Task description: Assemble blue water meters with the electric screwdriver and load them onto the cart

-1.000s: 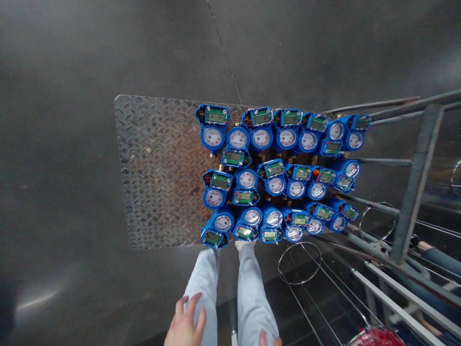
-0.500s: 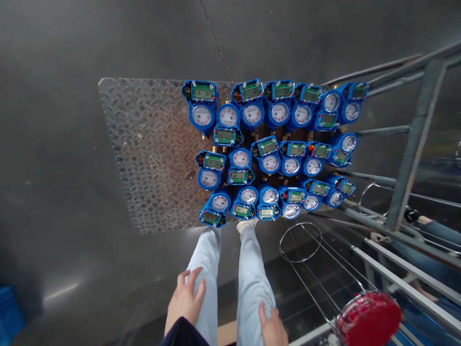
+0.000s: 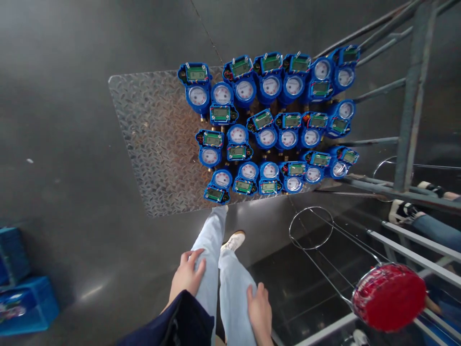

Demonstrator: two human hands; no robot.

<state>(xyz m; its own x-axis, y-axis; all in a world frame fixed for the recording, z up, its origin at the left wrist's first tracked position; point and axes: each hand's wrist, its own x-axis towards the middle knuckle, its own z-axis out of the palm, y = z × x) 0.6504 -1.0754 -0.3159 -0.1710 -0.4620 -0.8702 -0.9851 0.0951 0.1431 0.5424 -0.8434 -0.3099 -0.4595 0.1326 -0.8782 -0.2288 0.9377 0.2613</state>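
My left hand (image 3: 188, 275) lies over my left leg near the knee, fingers slightly curled and apart, holding nothing. Against my right leg is my right hand (image 3: 260, 308), likewise with loose fingers and nothing in it. Beyond my feet stands a metal platform cart (image 3: 144, 144) with a diamond-tread deck. Several blue water meters (image 3: 237, 144) with round white dials and exposed green circuit displays cover its right part in three rough rows. Both hands are well apart from the meters. A single meter (image 3: 197, 96) sits at the far left of the back row.
A grey tubular frame (image 3: 414, 96) rises at the cart's right end. Nearer me on the right is a stool with a red round seat (image 3: 391, 298) and metal legs. Blue crates (image 3: 46, 307) stand at the lower left. Another person's shoe (image 3: 405, 211) shows beyond the stool.
My right foot has moved back from the cart's edge. The cart and meters sit higher in view, and more of the blue crates shows at left. Both hands stay by my legs.
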